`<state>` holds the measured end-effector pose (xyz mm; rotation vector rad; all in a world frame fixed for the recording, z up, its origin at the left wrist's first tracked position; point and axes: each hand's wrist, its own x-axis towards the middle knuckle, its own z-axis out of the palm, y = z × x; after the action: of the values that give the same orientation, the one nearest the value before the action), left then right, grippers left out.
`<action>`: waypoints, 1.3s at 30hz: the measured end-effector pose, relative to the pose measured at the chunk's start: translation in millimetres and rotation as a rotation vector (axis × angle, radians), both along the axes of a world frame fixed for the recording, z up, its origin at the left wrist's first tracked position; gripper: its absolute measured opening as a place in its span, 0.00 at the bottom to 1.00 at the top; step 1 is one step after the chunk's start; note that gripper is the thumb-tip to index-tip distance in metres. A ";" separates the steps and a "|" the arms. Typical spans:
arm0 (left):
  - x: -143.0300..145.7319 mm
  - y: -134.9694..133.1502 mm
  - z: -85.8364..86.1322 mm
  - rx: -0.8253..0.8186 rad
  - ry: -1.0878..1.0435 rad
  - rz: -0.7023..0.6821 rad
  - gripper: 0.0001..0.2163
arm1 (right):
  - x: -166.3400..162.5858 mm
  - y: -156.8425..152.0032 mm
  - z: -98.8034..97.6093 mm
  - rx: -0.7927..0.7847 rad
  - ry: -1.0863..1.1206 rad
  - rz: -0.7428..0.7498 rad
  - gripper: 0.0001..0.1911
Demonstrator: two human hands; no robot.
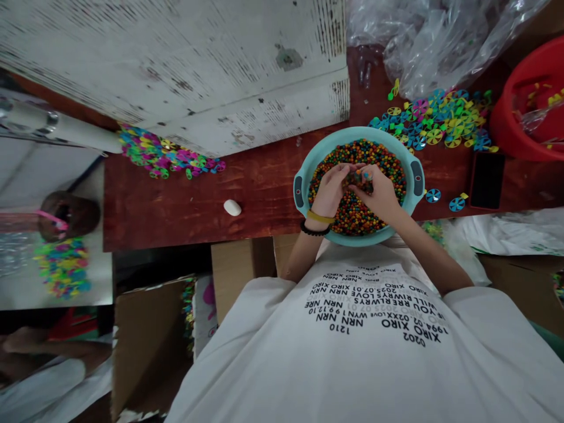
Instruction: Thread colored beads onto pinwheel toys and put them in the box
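Note:
A light blue basin [304, 176] with grey handle grips stands at the table's front edge, full of small multicoloured beads [359, 220]. Over these beads my left hand [330, 191], wearing a yellow band and a dark beaded bracelet at the wrist, has its fingers pinched together. My right hand [378, 189] meets it, its fingers and thumb bent inward. Both sets of fingertips come together above the middle of the basin. Small bits of colour, some blue, show between them; what exactly they grip is too small to make out.
Colourful plastic wheel pieces [440, 120] lie behind right, others [163, 154] at left. A red tub [506, 111], a dark phone [487, 179] and a white oval object [232, 207] share the table [264, 176]. A large white box [220, 64] stands behind. Another person's hand [26, 341] shows lower left.

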<state>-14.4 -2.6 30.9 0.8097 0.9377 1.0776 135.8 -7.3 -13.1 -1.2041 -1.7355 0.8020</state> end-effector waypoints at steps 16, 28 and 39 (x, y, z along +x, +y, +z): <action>11.7 3.1 10.3 -0.235 -0.034 0.122 0.19 | -1.7 -1.2 -1.3 0.007 -0.044 0.071 0.09; -53.8 29.0 2.5 0.054 0.210 -0.018 0.25 | 2.0 -3.3 2.5 -0.008 0.009 -0.046 0.11; 32.3 243.3 -20.7 0.416 1.019 -0.412 0.07 | -0.1 -4.6 4.9 0.088 0.092 0.009 0.10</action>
<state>17.9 240.7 10.2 1.8981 1.2993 0.4468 135.7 -11.9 -8.2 -1.0851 -1.6844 0.7661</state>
